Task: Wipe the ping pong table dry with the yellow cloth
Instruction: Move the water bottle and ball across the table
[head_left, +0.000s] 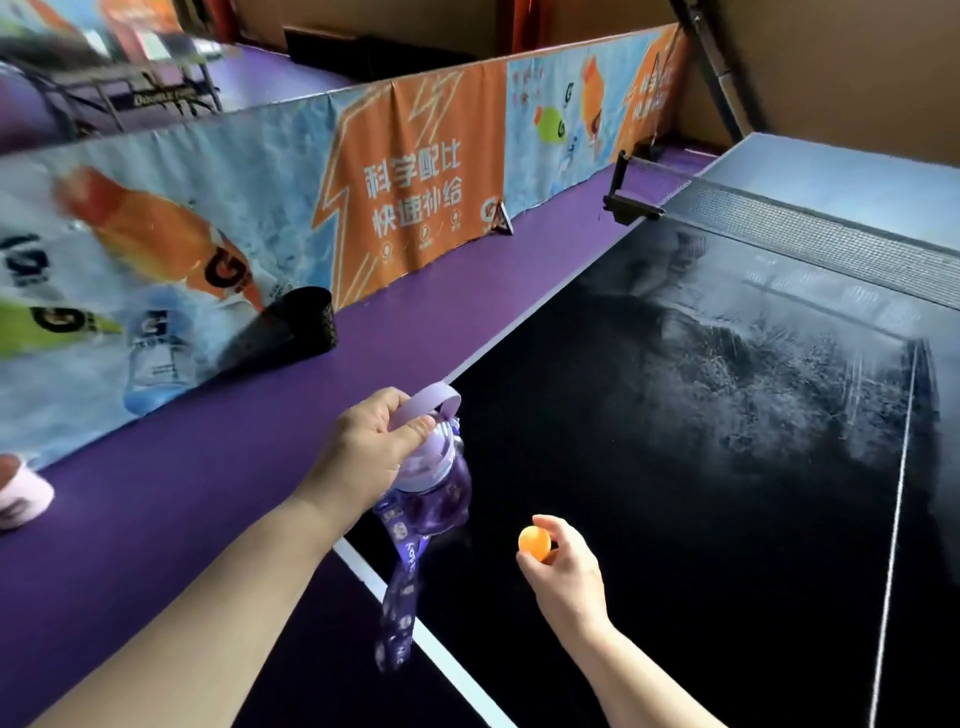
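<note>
Right hand (563, 566) nearest, pinching an orange ball (534, 542) in its fingertips over the near part of the ping pong table (649, 493). Left hand (371, 447) closed round the handle of a purple bottle (434, 483), strap dangling at the table's left edge. Likely clearing the top before wiping. Wet sheen toward the far net (810, 239). Yellow cloth not in view.

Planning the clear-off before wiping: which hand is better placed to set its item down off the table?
Probably left: left hand holds the purple bottle by its handle at the table edge; right hand, holding the orange ball, is over the surface.
</note>
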